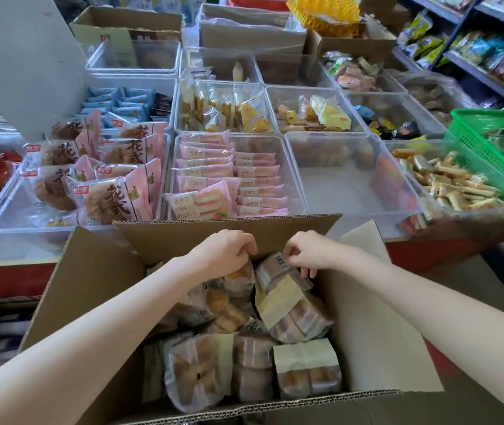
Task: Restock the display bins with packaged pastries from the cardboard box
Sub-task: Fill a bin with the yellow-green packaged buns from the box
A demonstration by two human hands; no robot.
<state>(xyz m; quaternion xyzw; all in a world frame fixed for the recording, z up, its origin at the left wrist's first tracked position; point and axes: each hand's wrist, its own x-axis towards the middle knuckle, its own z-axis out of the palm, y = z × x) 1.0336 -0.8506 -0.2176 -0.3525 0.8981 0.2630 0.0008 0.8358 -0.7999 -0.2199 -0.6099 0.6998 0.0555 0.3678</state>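
An open cardboard box [376,326] stands right in front of me, filled with several translucent packaged pastries [306,372]. Both my hands reach into its far end. My left hand [226,250] curls over a pastry pack [238,277] with an orange-brown bun inside. My right hand [309,250] pinches the top edge of a barcoded pastry pack [278,268] that leans upright. Beyond the box lies a grid of clear display bins; the nearest one, the clear bin [349,191], holds almost nothing.
Pink sandwich packs fill a bin [229,176] just beyond the box. Pink bread bags [106,167] sit at left. A bin of wrapped stick snacks [450,182] and a green basket [496,154] lie at right. Shelves [490,41] rise at far right. Cardboard boxes [253,32] stand behind.
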